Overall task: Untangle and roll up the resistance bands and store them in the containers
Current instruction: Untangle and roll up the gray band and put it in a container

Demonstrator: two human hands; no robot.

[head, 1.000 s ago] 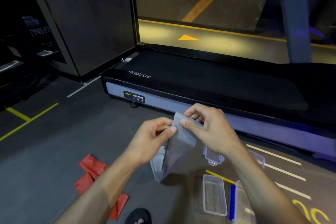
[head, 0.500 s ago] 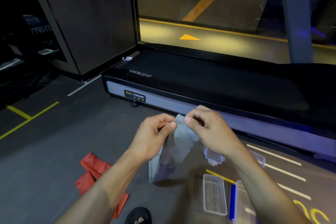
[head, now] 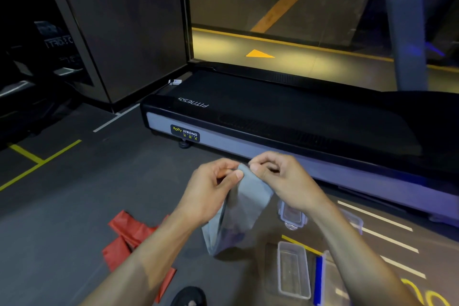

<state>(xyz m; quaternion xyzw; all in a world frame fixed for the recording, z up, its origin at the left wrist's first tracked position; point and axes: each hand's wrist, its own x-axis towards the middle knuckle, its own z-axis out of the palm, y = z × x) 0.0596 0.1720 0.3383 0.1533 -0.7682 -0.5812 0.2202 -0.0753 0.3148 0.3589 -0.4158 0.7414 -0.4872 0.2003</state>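
Observation:
A grey resistance band (head: 242, 208) hangs down from both my hands, held above the floor. My left hand (head: 211, 189) pinches its top edge between thumb and fingers. My right hand (head: 280, 176) pinches the same top edge just to the right, fingers curled. A red resistance band (head: 126, 236) lies crumpled on the floor at the lower left, partly hidden by my left forearm. A clear plastic container (head: 293, 271) stands open on the floor at the lower right. A second clear container (head: 290, 216) sits just behind it, partly covered by my right wrist.
A black treadmill deck (head: 285, 117) with a silver side rail runs across the floor right behind my hands. A blue-edged lid (head: 319, 281) lies beside the near container. My shoe tip (head: 188, 297) shows at the bottom edge. Yellow and white lines mark the floor.
My hands have drawn the band's top edge tighter and lower between the fingertips; less grey material shows above my thumbs, and the hanging part has shifted slightly.

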